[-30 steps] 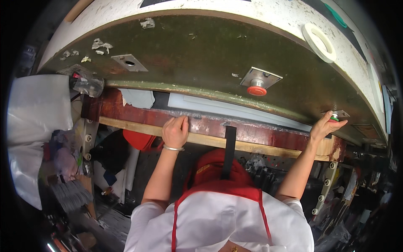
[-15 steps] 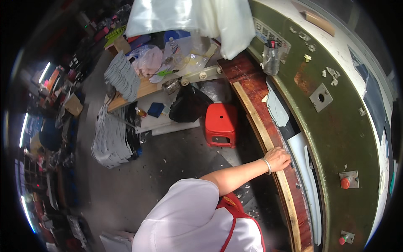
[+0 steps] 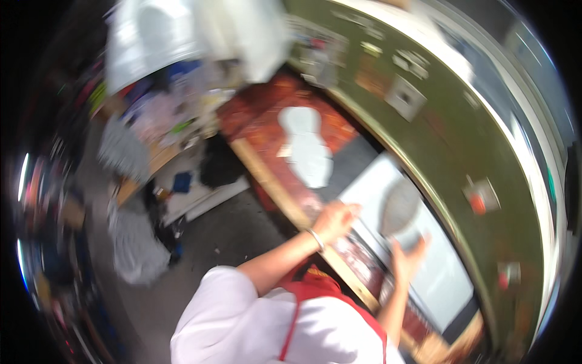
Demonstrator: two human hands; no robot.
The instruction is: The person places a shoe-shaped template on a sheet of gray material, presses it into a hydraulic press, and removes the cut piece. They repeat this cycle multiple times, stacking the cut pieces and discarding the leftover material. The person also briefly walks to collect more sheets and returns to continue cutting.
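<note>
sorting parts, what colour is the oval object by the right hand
The oval object is grey; head view.

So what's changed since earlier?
The red board slid out from under the green beam, baring more pale sheet. The left hand moved from the board's edge to the sheet's corner; the right hand from the end button to a grey oval piece; blur hides any grip. The pale cut piece still lies on the board.

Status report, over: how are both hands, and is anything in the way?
Left hand by pale sheet, right hand at near end of grey oval; grips blurred. Oval over sheet. White offcut apart, not in the way.
</note>
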